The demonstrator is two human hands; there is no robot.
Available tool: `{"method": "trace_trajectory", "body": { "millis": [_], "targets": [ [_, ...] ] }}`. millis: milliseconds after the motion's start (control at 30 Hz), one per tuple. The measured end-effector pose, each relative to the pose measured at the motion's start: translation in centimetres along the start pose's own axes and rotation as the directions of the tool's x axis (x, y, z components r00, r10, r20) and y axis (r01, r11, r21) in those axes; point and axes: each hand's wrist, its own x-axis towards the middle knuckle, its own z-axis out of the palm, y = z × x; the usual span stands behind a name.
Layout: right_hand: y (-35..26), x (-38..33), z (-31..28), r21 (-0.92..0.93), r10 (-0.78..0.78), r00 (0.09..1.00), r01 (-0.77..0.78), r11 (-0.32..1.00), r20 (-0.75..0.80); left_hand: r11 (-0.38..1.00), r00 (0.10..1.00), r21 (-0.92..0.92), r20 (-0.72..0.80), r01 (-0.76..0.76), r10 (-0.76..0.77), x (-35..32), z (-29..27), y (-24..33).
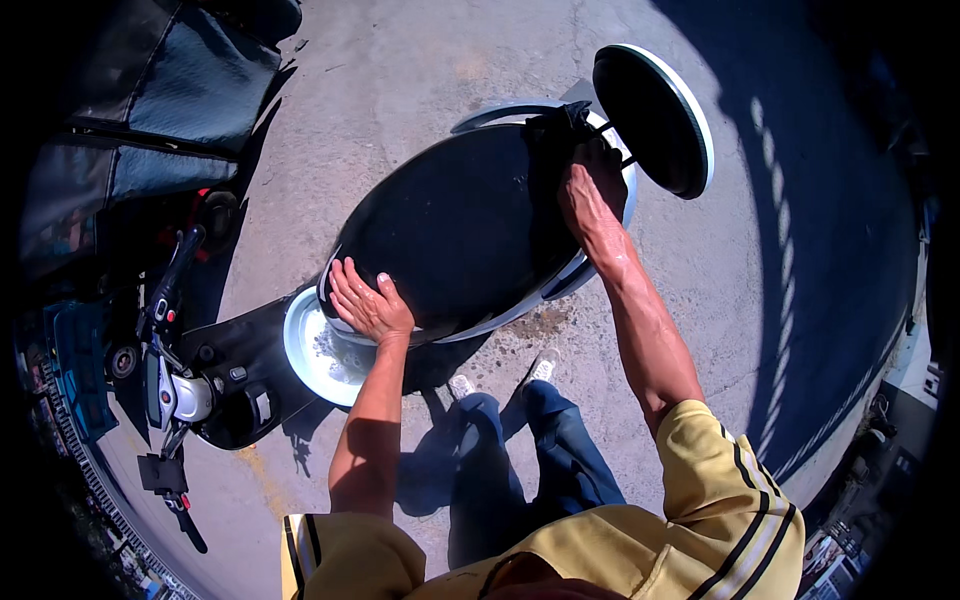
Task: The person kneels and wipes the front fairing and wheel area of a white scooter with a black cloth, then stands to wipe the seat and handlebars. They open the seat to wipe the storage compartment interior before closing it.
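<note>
At the centre of the view, the long black scooter seat (450, 220) is lit by hard sun, and both bare hands are placed at its ends. At the front end of the seat, on its near side, the left hand (372, 305) is laid palm down; its fingers are spread and straight, and nothing is gripped by it. At the rear end of the seat, the right hand (595, 185) is reached down beside dark crumpled material (562, 118); its fingers are lost in shadow, so whether anything is grasped cannot be told. Its forearm is wetted and glistening.

Just in front of the seat, partly covered by the left wrist, a pale round basin (294, 340) is set, with suds and water held in it. Farther forward of the seat, the handlebar (163, 385) is seen. Just behind the seat, a rounded black backrest (645, 120) with a white outer shell is carried on short dark supports. Along the seat's far side, a silvery rail (495, 112) is fitted. On the seat's near side, blue jeans (485, 470) and light shoes (541, 368) are shown on concrete ground (690, 340), where dark wet spots are scattered.
</note>
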Motion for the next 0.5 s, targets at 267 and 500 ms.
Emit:
{"method": "trace_trajectory", "body": {
  "millis": [267, 500],
  "targets": [
    [-5.5, 10.9, 6.4, 0.324, -0.555, 0.815, 0.486, 0.812, 0.166, 0.996, 0.997, 0.050, 0.040, -0.071, 0.069, 1.0, 0.1, -0.4],
    [-0.9, 4.5, 6.4, -0.174, -0.192, 0.981, 0.186, 0.967, -0.016, 0.890, 0.875, -0.200, 0.190, -0.410, 0.445, 7.4, 1.0, 2.4]
  ]
}}
